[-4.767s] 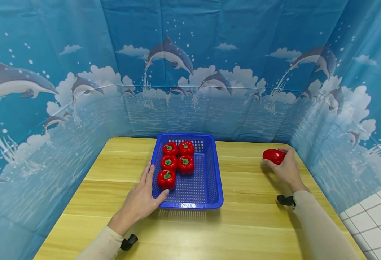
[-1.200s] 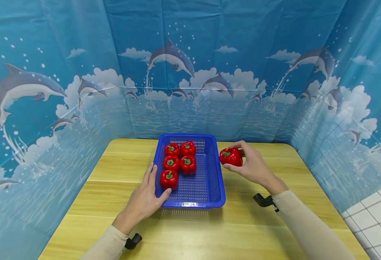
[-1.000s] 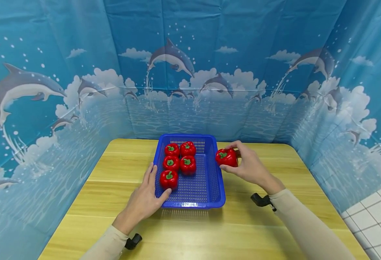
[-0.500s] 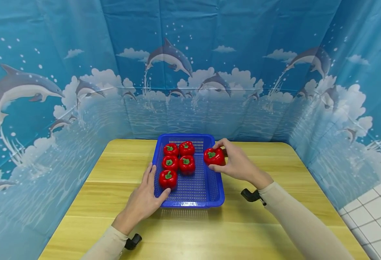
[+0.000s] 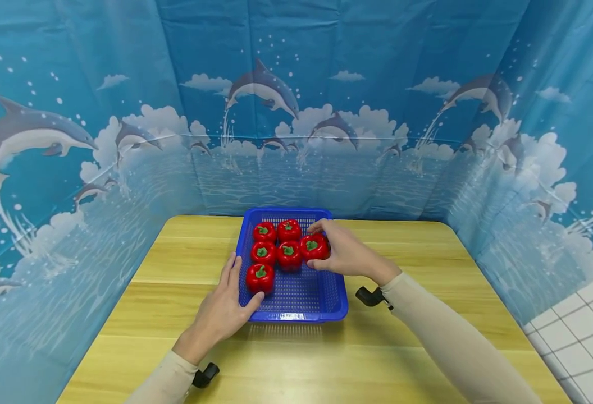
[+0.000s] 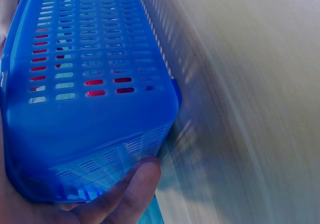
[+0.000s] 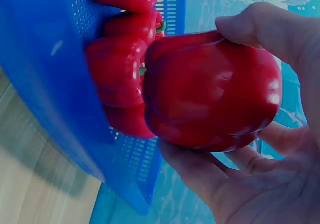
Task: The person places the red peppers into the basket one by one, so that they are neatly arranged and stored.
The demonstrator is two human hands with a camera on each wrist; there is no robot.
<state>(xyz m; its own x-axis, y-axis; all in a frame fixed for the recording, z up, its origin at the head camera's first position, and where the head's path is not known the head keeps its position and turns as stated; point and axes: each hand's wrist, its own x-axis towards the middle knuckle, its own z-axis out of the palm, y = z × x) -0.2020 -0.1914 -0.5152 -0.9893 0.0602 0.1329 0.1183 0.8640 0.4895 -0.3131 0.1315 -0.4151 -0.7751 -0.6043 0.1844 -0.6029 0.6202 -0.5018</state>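
my right hand (image 5: pixel 344 255) is curled round a red pepper (image 5: pixel 314 247), holding it over the blue basket (image 5: pixel 327 303) beside the middle row. i'd lower it stem up, close against its neighbour, and let go only once it sits. my left hand (image 5: pixel 223 311) lies flat-fingered against the basket's near left corner, thumb on the rim. five peppers (image 5: pixel 260 278) already stand inside, on the bench (image 5: pixel 296 359).

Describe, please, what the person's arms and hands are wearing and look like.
Both arms wear long, close-fitting beige sleeves reaching the wrists. The left hand and right hand are bare, with no gloves or rings visible. A small black camera mount sits at each wrist.
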